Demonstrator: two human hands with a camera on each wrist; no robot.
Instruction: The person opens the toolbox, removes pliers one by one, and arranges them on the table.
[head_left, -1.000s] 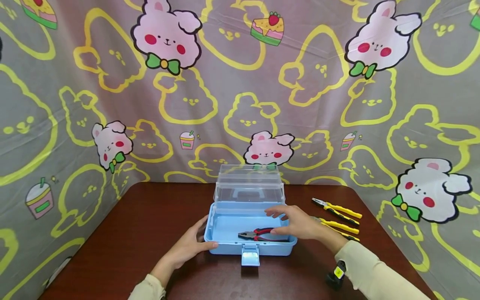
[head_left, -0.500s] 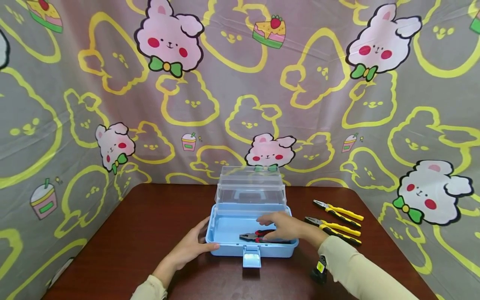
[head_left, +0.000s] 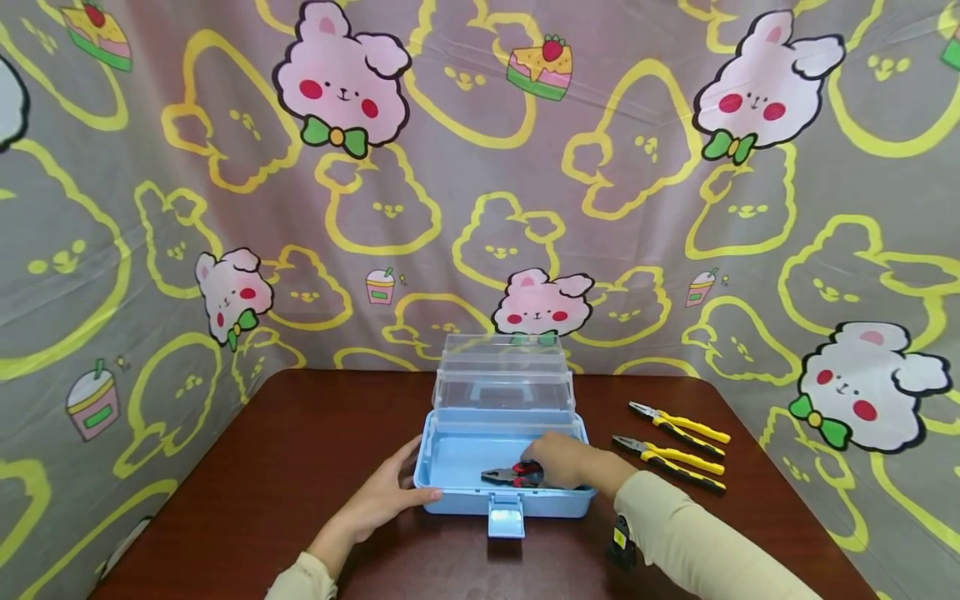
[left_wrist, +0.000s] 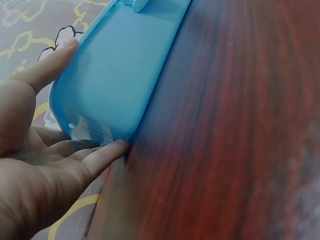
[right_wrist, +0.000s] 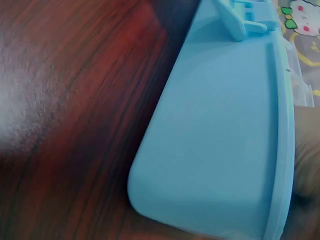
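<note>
A light-blue toolbox [head_left: 465, 502] with its clear lid [head_left: 504, 392] raised stands on the table. Inside it lies a pair of pliers [head_left: 501, 477] with dark jaws and red-and-black handles. My right hand [head_left: 568, 461] reaches into the box and grips the pliers' handles, covering most of them. In the right wrist view that hand is mostly hidden behind the box front. My left hand [head_left: 381, 493] holds the box's left front corner, thumb on the front rim, fingers round the side; the left wrist view shows the same hand [left_wrist: 45, 165] against the blue wall [left_wrist: 110, 75].
Two pairs of yellow-and-black pliers lie on the table right of the box: the far pair [head_left: 682, 427] and the near pair [head_left: 671, 461]. The box's front latch [head_left: 506, 521] hangs down. A patterned curtain [head_left: 465, 167] stands behind the dark red-brown table [head_left: 322, 442].
My right hand has moved left and down into the toolbox, and its fingers have closed round the red-handled pliers. The left hand stays on the box corner. The view has shifted slightly.
</note>
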